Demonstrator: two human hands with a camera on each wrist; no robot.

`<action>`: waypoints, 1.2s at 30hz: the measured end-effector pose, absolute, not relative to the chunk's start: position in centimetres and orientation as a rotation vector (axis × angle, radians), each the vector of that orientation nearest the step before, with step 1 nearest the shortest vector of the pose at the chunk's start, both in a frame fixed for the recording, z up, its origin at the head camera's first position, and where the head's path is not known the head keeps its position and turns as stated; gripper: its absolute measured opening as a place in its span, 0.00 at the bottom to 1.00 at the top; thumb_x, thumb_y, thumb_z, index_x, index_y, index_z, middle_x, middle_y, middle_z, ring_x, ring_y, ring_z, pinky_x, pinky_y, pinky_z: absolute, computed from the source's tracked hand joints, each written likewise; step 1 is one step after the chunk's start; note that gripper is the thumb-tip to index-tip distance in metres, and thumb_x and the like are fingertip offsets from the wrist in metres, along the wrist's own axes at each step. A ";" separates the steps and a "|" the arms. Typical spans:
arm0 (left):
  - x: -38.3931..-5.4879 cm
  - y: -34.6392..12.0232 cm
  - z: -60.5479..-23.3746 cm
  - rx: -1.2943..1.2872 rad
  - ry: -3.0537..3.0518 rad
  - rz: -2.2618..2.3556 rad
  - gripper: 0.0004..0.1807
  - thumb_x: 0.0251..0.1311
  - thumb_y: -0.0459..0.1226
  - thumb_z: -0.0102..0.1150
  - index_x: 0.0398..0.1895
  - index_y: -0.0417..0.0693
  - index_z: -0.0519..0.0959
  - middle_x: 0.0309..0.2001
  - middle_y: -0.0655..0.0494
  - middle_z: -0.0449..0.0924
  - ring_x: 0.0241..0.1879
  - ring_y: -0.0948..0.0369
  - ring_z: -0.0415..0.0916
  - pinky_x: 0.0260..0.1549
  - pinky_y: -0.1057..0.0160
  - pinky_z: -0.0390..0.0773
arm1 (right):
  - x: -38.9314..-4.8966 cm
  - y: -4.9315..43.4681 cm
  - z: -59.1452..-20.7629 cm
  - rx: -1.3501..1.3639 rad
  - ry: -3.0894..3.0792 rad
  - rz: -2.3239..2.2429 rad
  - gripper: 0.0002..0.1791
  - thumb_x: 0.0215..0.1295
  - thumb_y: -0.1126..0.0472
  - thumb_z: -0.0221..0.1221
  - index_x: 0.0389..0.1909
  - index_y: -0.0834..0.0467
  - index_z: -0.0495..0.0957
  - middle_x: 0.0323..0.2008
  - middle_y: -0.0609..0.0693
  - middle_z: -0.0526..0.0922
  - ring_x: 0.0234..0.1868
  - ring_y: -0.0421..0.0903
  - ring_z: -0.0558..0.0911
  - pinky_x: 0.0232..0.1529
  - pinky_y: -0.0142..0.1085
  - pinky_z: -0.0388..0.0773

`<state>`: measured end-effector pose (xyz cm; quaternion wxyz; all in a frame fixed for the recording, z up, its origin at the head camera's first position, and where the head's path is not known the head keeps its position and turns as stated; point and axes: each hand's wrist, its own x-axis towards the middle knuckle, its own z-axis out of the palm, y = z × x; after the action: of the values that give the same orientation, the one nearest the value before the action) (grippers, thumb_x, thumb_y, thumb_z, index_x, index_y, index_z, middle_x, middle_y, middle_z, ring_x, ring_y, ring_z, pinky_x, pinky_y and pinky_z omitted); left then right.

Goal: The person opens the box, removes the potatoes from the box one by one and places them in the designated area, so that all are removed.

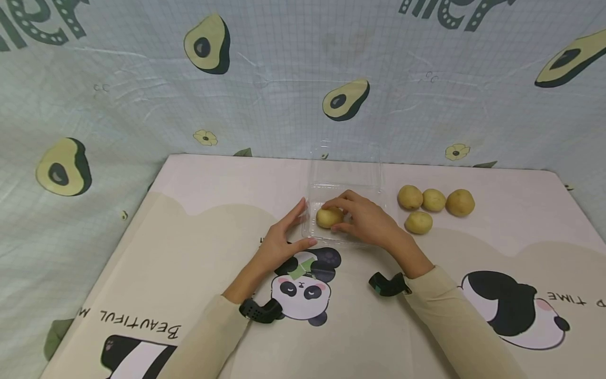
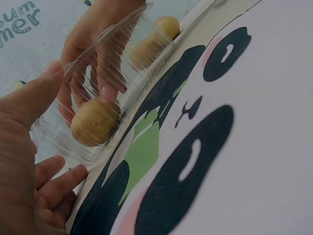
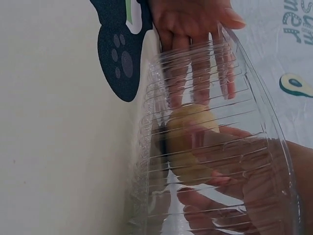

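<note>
A clear plastic clamshell box (image 1: 306,223) lies with its lid (image 1: 347,171) folded back toward the far table edge. Inside its left part sits one yellow potato (image 1: 328,217), and my right hand (image 1: 366,220) reaches in over the rim and holds it between thumb and fingers. My left hand (image 1: 280,243) is at the box's left side, fingers extended and thumb spread near the front corner. Through the ribbed wall, the left wrist view shows the potato (image 2: 95,122) low in the box with right fingertips on it. Seen from the right wrist, the wall (image 3: 244,117) partly blurs both hands.
Several loose potatoes (image 1: 433,200) lie grouped on the table to the right of the box. A panda-printed cover (image 1: 303,337) lies over the table. Behind it hangs an avocado-patterned cloth (image 1: 284,105). Each wrist wears a black camera mount (image 1: 390,284).
</note>
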<state>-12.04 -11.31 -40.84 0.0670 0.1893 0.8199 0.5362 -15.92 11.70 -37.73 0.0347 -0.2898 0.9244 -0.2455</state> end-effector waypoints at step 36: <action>-12.5 -11.7 -42.4 0.602 2.482 1.640 0.48 0.55 0.41 0.67 0.76 0.58 0.51 0.73 0.58 0.54 0.67 0.56 0.61 0.66 0.45 0.52 | -16.0 11.6 -37.8 -0.934 2.787 -0.797 0.26 0.55 0.59 0.69 0.55 0.56 0.74 0.49 0.49 0.79 0.43 0.47 0.77 0.47 0.41 0.75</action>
<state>-12.53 -11.73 -42.40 0.0533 0.1982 0.8166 0.5395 -16.04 11.57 -37.82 0.0478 -0.3064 0.9140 -0.2615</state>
